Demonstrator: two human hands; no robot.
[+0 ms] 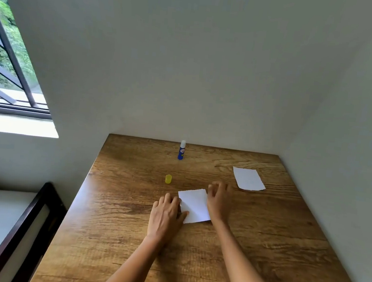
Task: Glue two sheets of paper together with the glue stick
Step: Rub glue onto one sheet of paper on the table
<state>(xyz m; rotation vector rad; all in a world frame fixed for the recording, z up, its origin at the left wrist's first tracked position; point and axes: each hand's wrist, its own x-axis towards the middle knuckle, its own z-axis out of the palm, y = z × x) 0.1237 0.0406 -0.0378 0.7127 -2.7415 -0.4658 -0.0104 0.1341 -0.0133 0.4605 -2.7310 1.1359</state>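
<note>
On the brown wooden table [192, 255], the left hand [166, 216] pinches the near white paper sheet [194, 206] at its left edge; the right hand [218, 200] rests curled, empty, at its right edge. The uncapped blue glue stick [181, 150] stands upright near the wall, its yellow cap [168, 179] apart; a second white sheet [248, 179] lies far right.

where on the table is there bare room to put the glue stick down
Free: the near half of the table outside the forearms, and the left strip beside the yellow cap. Crowded: the middle, where both hands, left and right, flank the near paper; far paper fills the right corner.
</note>
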